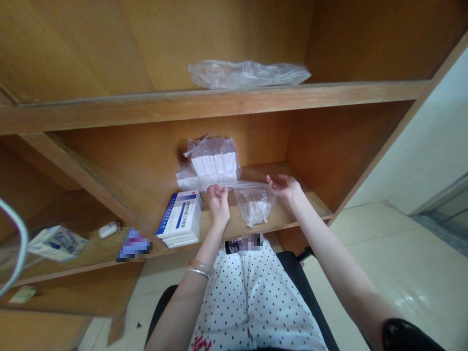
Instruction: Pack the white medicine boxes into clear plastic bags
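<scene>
A clear plastic bag (252, 200) hangs between my hands just above the middle shelf, with something whitish low inside that I cannot make out. My left hand (218, 204) is closed, its curled fingers pinching the bag's left top corner. At the other side, my right hand (285, 189) has its fingers apart, beside the bag's right edge. Left of my left hand lies a stack of white and blue boxes (185, 214). Behind it, white boxes wrapped in thin plastic (214, 163) stand on the shelf.
Another crumpled clear bag (248, 74) lies on the upper shelf (234, 103). In the left compartment are a printed carton (57, 243), a small white object (108, 230) and a blue packet (132, 246). A white cable (20, 239) curves at far left. A phone (232, 246) rests on my lap.
</scene>
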